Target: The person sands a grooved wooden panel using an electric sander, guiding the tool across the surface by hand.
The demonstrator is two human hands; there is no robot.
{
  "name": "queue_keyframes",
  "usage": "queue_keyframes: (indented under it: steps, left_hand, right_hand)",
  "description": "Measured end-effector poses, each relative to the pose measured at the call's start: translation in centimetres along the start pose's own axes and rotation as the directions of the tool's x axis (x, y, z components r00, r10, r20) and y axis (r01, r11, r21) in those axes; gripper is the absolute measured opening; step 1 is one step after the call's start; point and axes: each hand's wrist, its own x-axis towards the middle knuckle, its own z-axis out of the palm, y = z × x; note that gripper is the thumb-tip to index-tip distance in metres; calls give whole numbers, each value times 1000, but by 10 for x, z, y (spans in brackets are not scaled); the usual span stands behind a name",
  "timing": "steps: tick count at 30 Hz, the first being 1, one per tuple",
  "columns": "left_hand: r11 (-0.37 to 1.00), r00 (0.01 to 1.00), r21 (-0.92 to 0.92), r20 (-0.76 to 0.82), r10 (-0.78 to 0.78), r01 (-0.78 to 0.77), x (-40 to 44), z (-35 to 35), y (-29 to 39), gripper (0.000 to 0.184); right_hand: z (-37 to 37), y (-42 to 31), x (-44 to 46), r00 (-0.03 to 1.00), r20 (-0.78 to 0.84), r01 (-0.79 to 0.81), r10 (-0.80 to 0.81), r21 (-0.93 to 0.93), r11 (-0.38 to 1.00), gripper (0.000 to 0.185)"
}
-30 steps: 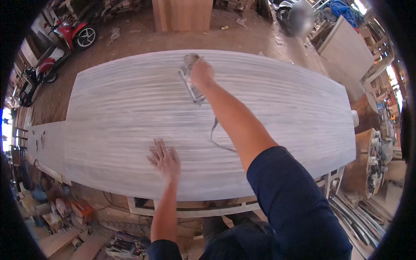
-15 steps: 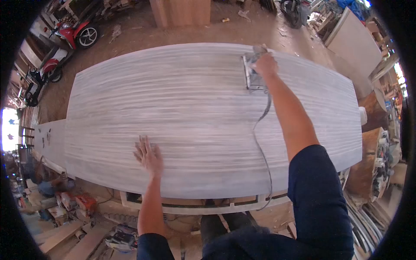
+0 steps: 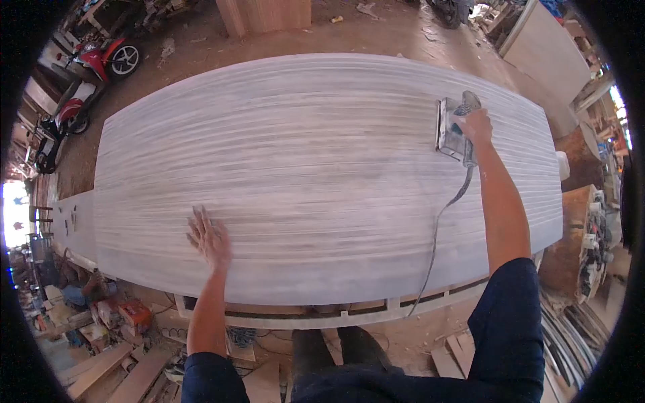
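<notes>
My right hand [image 3: 474,127] is closed round the body of a dusty grey electric sander [image 3: 451,138], whose flat pad sits on the far right part of a large ribbed panel [image 3: 302,174]. The panel is whitish grey, with long grooves running left to right. From the sander a dark cord [image 3: 437,228] trails across the panel and over its near edge. On the left, my left hand [image 3: 211,240] has its fingers spread over the panel near its front edge and holds nothing. Whether the whole palm touches the surface, I cannot tell.
A pale frame [image 3: 322,320] supports the panel. Two motorbikes, one a red motorbike [image 3: 101,59], stand at the upper left. Wooden boards [image 3: 101,369] and an orange tool [image 3: 135,314] lie at the lower left. A large pale board [image 3: 547,57] leans at the upper right.
My right hand has moved the sander to the right along the panel, and the cord has shifted with it. My left hand sits slightly further left, fingers still spread. The view has shifted a little.
</notes>
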Motion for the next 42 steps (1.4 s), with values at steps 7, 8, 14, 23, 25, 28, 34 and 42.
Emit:
queue_keyframes:
  steps: [7,8,14,23,25,28,34,42]
  left_hand:
    - [996,997,86,77,-18,11,4,2,-2,62]
    - [996,997,84,76,-11,5,5,3,-2,62]
    - [1000,994,30,105,-9,6,3,-4,0,62]
    - [999,990,-33,134,39,-35,5,-1,-4,65]
    - [997,990,-57,122,66,-60,4,1,-6,65]
    - [997,986,-30,149,80,-77,4,-3,-7,65]
    - [986,991,-129,61,116,-108,2,-4,-10,67]
    - [967,985,-192,-69,156,-166,-2,8,-14,68]
  right_hand:
    - [19,-82,-14,970,-53,231,-237,-103,967,97]
    - [8,-105,-27,974,-19,225,-226,-38,974,98]
    - [-4,-215,-81,956,15,290,-292,76,954,97]
    - [0,-374,-151,914,13,398,-406,162,903,60]
    - [12,-410,-160,909,-66,414,-412,258,873,51]
    - [23,-467,-187,881,-113,472,-459,276,837,46]
    - [7,-544,-275,829,-27,522,-558,396,756,63]
    - [3,-537,-362,829,5,490,-559,475,731,51]
